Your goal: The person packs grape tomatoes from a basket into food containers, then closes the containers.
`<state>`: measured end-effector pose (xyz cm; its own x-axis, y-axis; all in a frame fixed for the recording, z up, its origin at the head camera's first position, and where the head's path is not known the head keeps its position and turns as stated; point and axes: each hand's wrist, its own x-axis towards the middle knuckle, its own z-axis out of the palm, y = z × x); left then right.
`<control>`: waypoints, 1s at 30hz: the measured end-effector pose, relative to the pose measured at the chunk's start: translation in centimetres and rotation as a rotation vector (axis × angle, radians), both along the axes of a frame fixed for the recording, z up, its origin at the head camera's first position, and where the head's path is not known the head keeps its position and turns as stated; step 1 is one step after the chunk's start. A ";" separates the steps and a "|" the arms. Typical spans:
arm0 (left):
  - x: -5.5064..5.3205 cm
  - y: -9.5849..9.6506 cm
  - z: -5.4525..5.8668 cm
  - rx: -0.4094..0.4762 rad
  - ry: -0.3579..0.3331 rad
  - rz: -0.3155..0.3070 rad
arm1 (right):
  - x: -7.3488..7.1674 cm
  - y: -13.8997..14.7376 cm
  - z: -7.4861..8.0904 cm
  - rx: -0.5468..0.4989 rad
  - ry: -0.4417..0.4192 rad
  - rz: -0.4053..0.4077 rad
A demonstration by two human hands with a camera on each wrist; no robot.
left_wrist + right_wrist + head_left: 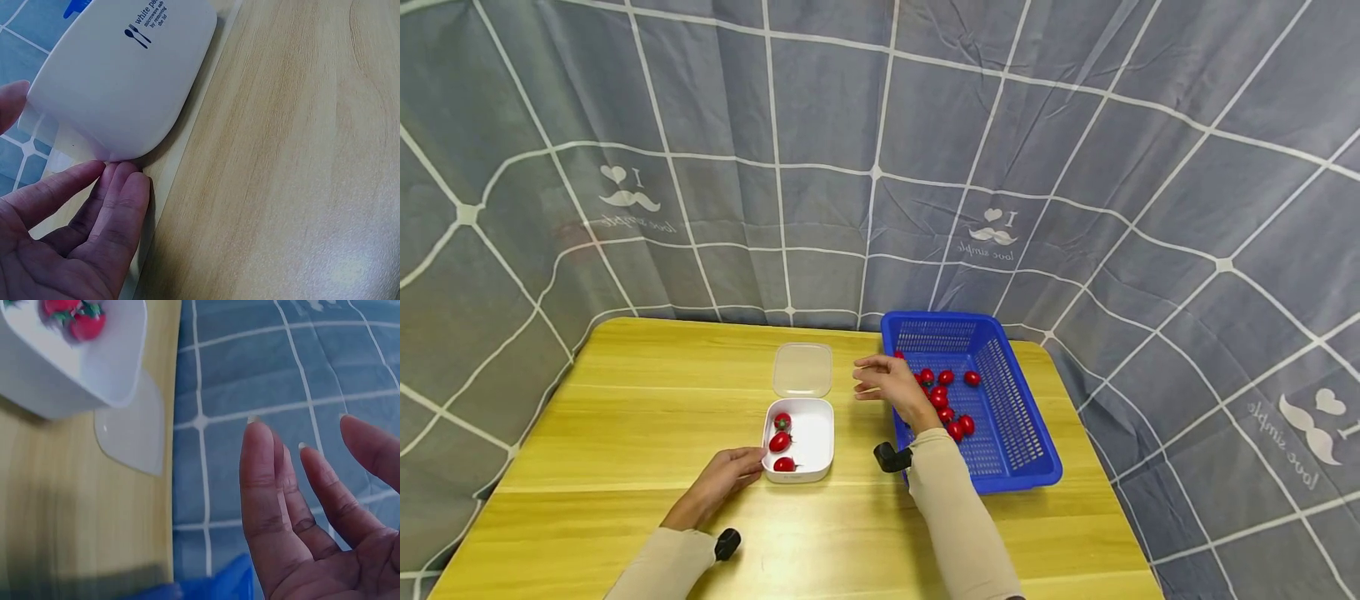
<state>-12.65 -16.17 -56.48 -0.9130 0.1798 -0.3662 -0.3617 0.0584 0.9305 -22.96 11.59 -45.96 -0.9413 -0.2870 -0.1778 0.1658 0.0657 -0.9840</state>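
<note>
Three red cherry tomatoes (780, 442) lie along the left side of a square white plastic container (815, 435). My left hand (724, 477) is at its near left corner. In the left wrist view the fingertips (128, 181) meet the container's wall, low by the table, and the thumb is at its rim. My right hand (889, 385) hovers between the container and a blue plastic basket (1033, 442), its wrist over the basket's left edge. Nothing is between its loosely spread fingers (259, 462). Several more cherry tomatoes (939, 401) lie in the basket, partly hidden behind that hand and arm.
A translucent lid (802, 370) lies flat on the wooden table (647, 408) just behind the container. Grey checked curtain (827, 208) hangs close behind the table's back edge and along both sides.
</note>
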 end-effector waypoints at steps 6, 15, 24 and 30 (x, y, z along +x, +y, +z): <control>-0.1 0.0 0.1 0.006 -0.009 0.002 | -0.7 2.6 0.1 0.010 0.012 -0.043; -0.1 -0.1 0.1 -0.003 -0.024 0.000 | -1.5 6.5 -0.8 0.034 0.015 -0.102; -0.1 0.0 0.1 -0.011 -0.029 0.014 | -1.9 9.6 -2.2 0.109 -0.012 -0.196; -0.1 0.0 0.2 -0.014 -0.027 0.011 | -2.0 11.3 -3.3 0.214 0.001 -0.238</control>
<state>-12.71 -16.16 -56.33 -0.9046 0.1648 -0.3932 -0.3874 0.0673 0.9195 -24.94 22.89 -49.21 -0.9777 -0.0148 -0.2095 0.2005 0.2307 -0.9522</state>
